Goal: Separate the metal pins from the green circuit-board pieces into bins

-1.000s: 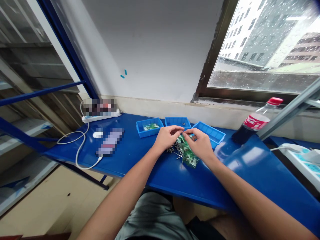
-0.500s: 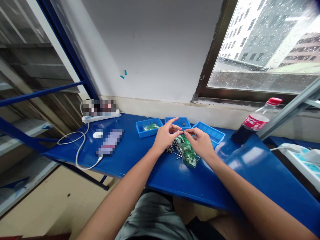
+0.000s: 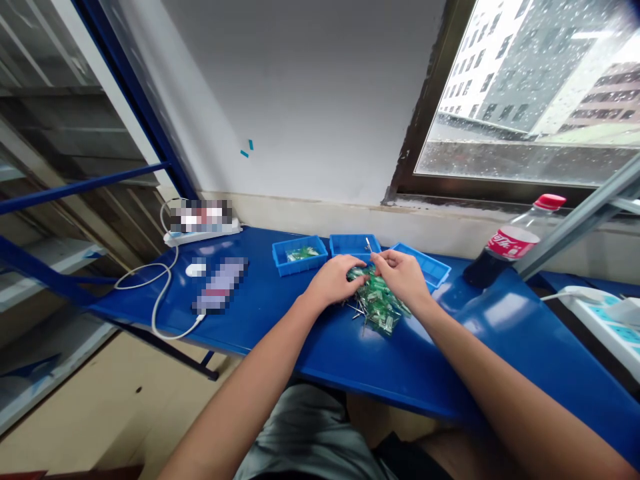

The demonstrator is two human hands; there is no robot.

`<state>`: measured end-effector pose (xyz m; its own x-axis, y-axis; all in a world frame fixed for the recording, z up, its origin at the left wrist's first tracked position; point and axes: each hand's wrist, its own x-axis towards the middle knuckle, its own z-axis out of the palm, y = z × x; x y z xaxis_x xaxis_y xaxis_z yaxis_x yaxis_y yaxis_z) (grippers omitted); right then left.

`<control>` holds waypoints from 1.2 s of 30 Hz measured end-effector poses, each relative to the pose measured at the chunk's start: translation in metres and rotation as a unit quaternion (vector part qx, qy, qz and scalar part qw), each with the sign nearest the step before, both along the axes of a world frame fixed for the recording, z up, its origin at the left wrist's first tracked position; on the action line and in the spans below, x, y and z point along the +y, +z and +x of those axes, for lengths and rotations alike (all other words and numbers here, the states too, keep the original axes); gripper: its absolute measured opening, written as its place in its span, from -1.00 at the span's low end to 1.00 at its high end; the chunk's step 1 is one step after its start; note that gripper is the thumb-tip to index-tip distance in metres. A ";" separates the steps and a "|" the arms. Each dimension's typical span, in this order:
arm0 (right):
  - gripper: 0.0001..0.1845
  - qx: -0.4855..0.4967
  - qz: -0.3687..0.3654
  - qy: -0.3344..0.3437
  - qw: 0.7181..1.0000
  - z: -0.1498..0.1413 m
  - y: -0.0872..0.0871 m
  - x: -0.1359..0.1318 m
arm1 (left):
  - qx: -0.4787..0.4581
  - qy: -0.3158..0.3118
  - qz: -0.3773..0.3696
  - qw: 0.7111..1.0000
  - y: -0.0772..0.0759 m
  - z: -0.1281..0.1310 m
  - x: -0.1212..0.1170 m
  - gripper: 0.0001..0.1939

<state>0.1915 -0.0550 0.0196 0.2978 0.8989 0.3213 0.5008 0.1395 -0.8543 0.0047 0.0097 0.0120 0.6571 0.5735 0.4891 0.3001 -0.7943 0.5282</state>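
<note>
Blue table point(image 3: 280, 320) carries everything. Landmark: the middle tray point(image 3: 350, 246), at the wall side. Cola bottle point(image 3: 513, 243) well to its right. Left tray point(image 3: 300, 268) just beside it; right tray point(image 3: 433, 268) on its other side, set at a slant. Green packets point(image 3: 384, 310) lie heaped on the near side of the middle tray, on the bare tabletop.

Left hand point(image 3: 333, 280): curved over the heap's left edge, thumb and fingers apart, green showing between; cannot tell whether it grips a packet. Right hand point(image 3: 403, 277): narrow pinch, holding one metal pin point(image 3: 369, 245) tip-up, seen against the middle tray's right end. Loose pins point(image 3: 357, 310) lie at the heap's left edge, nearer the person than the middle tray.

Handling, my judgement: a piece this thin wants a light fingertip pinch near one end, most of its length clear. Wrist best off the packets, lest they slide; left fingers best loose, so no neighbouring pins get dragged along.
</note>
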 end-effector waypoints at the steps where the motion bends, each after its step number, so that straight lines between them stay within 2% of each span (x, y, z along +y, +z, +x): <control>1: -0.52 -0.005 -0.007 -0.002 1.000 0.001 0.000 0.000 | 0.034 -0.013 0.016 0.999 -0.002 0.000 0.001 -0.68; 4: -0.47 -0.023 0.004 0.004 1.000 0.000 -0.001 -0.005 | 0.087 -0.016 0.023 0.996 -0.009 0.001 0.004 -0.65; 9: -0.49 -0.068 0.033 0.019 0.997 -0.003 -0.007 -0.015 | 0.082 0.005 0.020 0.996 -0.012 0.001 0.008 -0.70; 17: -0.53 -0.102 0.044 0.023 0.993 -0.003 -0.011 -0.013 | 0.087 0.031 0.019 0.996 -0.012 0.000 0.009 -0.71; 20: -0.59 -0.124 0.058 0.022 0.990 -0.003 -0.012 -0.015 | 0.074 0.042 0.007 0.996 -0.012 0.000 0.010 -0.74; 23: -0.72 -0.177 0.101 0.022 0.979 0.000 -0.010 -0.009 | 0.068 0.045 0.005 0.997 -0.011 0.001 0.010 -0.76; 26: -0.74 -0.260 0.125 0.033 0.957 0.009 -0.001 0.015 | 0.082 0.054 0.008 0.995 -0.010 0.000 0.010 -0.78; 28: -0.73 -0.320 0.100 0.056 0.941 0.016 0.009 0.041 | 0.089 0.058 0.006 0.994 -0.010 0.000 0.010 -0.78; 30: -0.73 -0.367 0.044 0.082 0.926 0.021 0.022 0.070 | 0.089 0.058 0.001 0.994 -0.009 -0.001 0.010 -0.77; 32: -0.78 -0.419 -0.058 0.107 0.900 0.021 0.032 0.098 | 0.086 0.058 -0.005 0.995 -0.009 -0.001 0.009 -0.77; 36: -0.84 -0.439 -0.149 0.143 0.874 0.012 0.041 0.133 | 0.090 0.062 -0.009 0.994 -0.008 -0.001 0.008 -0.76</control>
